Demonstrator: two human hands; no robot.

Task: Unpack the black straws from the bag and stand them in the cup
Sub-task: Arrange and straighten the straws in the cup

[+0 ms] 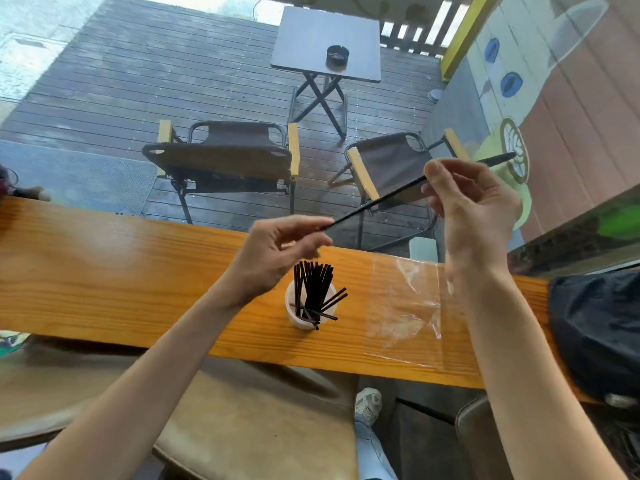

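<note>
A white cup [298,317] stands on the wooden counter [138,271] with several black straws [313,285] upright or leaning in it. One long black straw [381,199] is held in the air above the counter. My left hand [277,251] pinches its near end just above the cup. My right hand [474,209] pinches it near the far end, higher and to the right. The clear plastic bag [405,306] lies flat on the counter, right of the cup, under my right forearm.
A dark bag [595,327] lies at the counter's right end. Beyond the window are two folding chairs [225,157] and a small table [329,39] with an ashtray. A padded stool [263,431] sits below the counter.
</note>
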